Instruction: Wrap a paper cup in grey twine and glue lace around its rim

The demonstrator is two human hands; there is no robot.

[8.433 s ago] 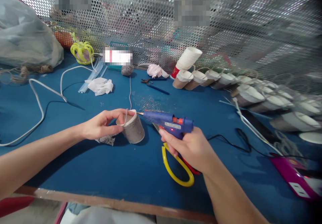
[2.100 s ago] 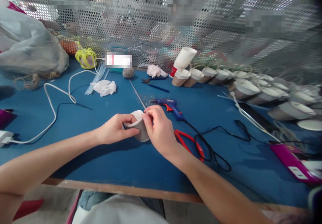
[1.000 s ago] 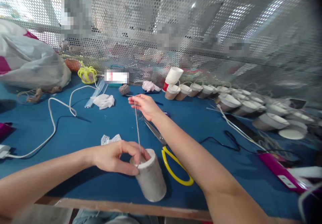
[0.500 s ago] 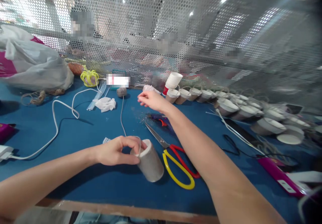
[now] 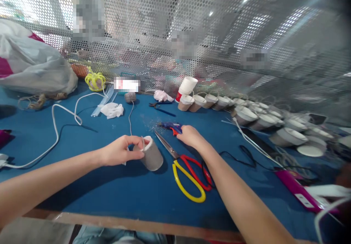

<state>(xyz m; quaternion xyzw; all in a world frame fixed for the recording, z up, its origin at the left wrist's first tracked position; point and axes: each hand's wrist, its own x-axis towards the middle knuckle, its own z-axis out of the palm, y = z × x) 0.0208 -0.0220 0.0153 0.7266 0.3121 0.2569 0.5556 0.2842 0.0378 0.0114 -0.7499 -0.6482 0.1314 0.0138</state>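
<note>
My left hand pinches the top rim of a tapered cup wrapped in grey material, together with the grey cord at that rim. The cup rests on the blue table, its narrower white-edged end up. From there the cord runs back to a small ball of cord. My right hand is closed around the back of a blue glue gun with an orange trigger, lying on the table with its nozzle to the left. Between the hands lie large scissors with one red and one yellow handle loop.
Pliers lie behind the glue gun. Rows of grey-wrapped cups fill the back right, before a perforated metal screen. A purple power strip is at right. Crumpled tissue, a white cable and a plastic bag are left.
My right hand has come back from above the far middle of the table to the glue gun and closed on it, uncovering the pliers. My left hand still holds the cup.
</note>
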